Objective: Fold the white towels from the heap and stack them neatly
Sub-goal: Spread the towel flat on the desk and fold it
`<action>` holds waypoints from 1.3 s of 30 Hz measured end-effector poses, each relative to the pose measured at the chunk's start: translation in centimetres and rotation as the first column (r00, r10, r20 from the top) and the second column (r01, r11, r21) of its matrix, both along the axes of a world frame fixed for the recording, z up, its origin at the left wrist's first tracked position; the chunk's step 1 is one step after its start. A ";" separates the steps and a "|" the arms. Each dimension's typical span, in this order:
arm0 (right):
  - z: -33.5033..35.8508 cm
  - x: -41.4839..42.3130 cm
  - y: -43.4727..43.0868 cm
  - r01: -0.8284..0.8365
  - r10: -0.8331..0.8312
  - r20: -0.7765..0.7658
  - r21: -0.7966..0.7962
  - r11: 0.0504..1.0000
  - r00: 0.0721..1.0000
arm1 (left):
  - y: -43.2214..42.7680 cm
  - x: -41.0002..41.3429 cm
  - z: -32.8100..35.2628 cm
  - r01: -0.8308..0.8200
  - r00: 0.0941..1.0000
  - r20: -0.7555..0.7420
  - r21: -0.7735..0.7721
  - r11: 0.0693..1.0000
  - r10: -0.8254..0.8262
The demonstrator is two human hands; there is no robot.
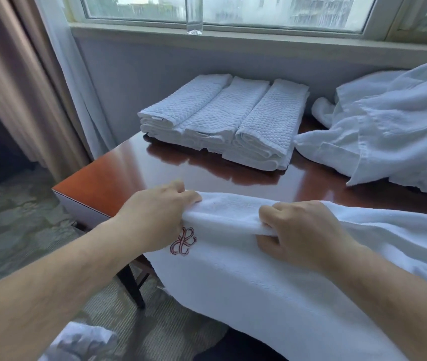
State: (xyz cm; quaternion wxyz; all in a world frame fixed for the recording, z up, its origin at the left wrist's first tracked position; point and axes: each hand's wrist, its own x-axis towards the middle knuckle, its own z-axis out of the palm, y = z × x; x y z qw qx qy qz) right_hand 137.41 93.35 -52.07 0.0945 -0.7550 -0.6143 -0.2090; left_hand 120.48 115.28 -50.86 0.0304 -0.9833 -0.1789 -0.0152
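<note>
**A:** What lies in front of you?

**B:** A glossy wooden table [118, 175]. The white towel [259, 282] I'm working on is draped over its near edge and hangs down toward me.

**A:** And the others?

**B:** The heap [389, 136] sits rumpled at the far right. Just left of it, with a strip of bare table between them, the folded towels [220, 121] lie side by side under the window.

**A:** Your hands?

**B:** Both grip the towel's raised fold. My left hand [155, 217] curls over its left end, and my right hand [301, 230] pinches it further along.

**A:** Anything smaller?

**B:** A red embroidered emblem [182, 242] shows on the towel just below my left hand. A clear glass [194, 14] stands on the sill.
</note>
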 end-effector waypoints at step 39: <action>0.3 1.7 -0.3 0.427 -0.441 -0.091 -0.138 0.893 0.893 | 2.5 4.0 -2.4 0.204 0.978 0.104 -0.265 0.942 -0.182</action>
